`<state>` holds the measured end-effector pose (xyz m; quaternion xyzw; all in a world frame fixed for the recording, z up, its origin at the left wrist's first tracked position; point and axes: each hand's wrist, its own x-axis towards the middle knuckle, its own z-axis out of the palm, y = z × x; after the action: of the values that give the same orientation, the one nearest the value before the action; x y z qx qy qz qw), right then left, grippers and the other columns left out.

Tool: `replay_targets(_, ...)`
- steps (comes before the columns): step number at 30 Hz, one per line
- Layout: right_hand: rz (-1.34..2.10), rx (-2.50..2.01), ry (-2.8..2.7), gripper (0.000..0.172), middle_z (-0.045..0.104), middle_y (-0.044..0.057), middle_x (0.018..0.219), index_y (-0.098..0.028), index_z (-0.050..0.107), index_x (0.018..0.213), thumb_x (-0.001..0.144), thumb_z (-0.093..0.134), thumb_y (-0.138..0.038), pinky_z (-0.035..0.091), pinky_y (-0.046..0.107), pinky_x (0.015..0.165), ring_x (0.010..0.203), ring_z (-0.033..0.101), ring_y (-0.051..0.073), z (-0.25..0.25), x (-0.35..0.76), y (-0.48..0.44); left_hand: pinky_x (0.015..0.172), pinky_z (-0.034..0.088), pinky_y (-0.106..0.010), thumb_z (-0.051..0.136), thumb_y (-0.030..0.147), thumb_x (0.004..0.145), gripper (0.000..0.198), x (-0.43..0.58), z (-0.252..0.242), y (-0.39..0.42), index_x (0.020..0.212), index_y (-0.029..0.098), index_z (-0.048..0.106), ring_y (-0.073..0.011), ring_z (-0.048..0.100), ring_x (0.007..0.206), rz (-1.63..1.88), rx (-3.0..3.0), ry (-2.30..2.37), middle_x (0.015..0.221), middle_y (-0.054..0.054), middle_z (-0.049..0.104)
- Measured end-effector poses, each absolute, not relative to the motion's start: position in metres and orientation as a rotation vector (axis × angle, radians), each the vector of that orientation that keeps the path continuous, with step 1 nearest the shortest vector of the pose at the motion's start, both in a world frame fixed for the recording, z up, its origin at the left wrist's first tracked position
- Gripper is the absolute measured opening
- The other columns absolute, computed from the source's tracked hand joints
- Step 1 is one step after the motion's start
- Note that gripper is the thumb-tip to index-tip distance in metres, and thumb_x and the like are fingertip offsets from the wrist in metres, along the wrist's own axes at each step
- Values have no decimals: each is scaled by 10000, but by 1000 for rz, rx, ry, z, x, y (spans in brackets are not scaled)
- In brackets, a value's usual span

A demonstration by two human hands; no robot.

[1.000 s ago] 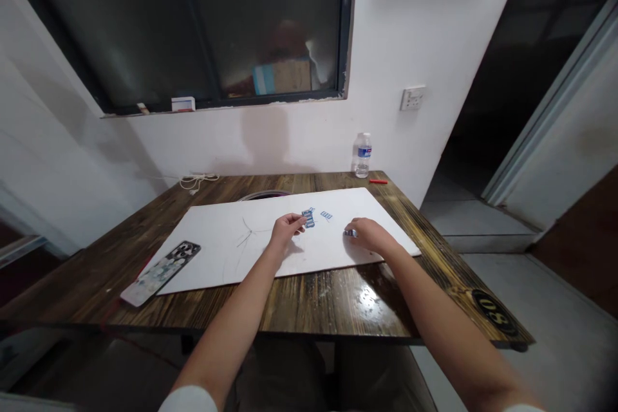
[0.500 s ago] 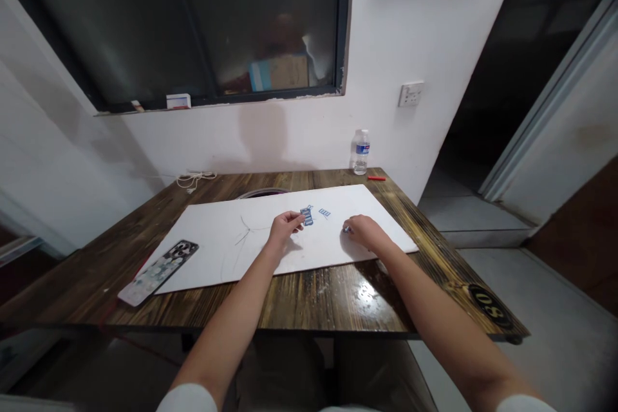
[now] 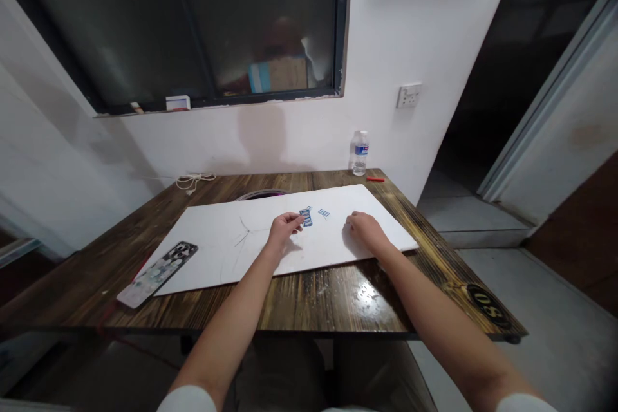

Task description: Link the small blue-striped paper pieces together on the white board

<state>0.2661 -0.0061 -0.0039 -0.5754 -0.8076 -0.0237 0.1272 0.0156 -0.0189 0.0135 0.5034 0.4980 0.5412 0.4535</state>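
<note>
Currently the left hand (image 3: 284, 229) pinches a small blue-patterned piece (image 3: 308, 219) between thumb and fingers, over the middle of the white board (image 3: 203, 251) on the desk (image 3: 309, 302). Just beyond its fingertips a second blue shape (image 3: 324, 212) shows on the board, while the right hand (image 3: 367, 230), well apart, has its fingers curled, and whether they grip anything I cannot tell.

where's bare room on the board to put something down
Bare: the board between phone and left hand, save dark lines; also its near side, between left and right hand. Crowded: by the left hand, with its blue piece and a blue patch.
</note>
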Motion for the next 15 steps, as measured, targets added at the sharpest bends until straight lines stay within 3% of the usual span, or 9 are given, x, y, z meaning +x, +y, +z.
replay_targets(5, -33, -1431, -2167, 171, 625, 97, 950, -199, 753, 851, 800, 602, -135, 422, 287, 748, 868, 580, 207, -3, 268, -6, 555, 388, -246, 814, 461, 514, 364, 15, 13, -19, 673, 168, 668, -118, 546, 539, 1324, 1251, 1232, 583, -10, 620)
replay_targets(10, 343, -1056, -1972, 201, 636, 41, 788, -203, 752, 882, 805, 578, -141, 458, 262, 663, 676, 583, 146, -6, 254, -7, 546, 391, -242, 810, 480, 520, 378, 16, 11, -19, 683, 168, 671, -121, 549, 539, 1290, 1275, 1237, 590, -18, 628)
replay_targets(15, 545, -861, -1916, 286, 678, 57, 903, -219, 743, 982, 796, 532, -166, 495, 289, 739, 823, 629, 175, -5, 239, -14, 531, 394, -245, 804, 496, 535, 390, 17, 9, -18, 702, 163, 686, -128, 548, 527, 1249, 1329, 1235, 569, -20, 624)
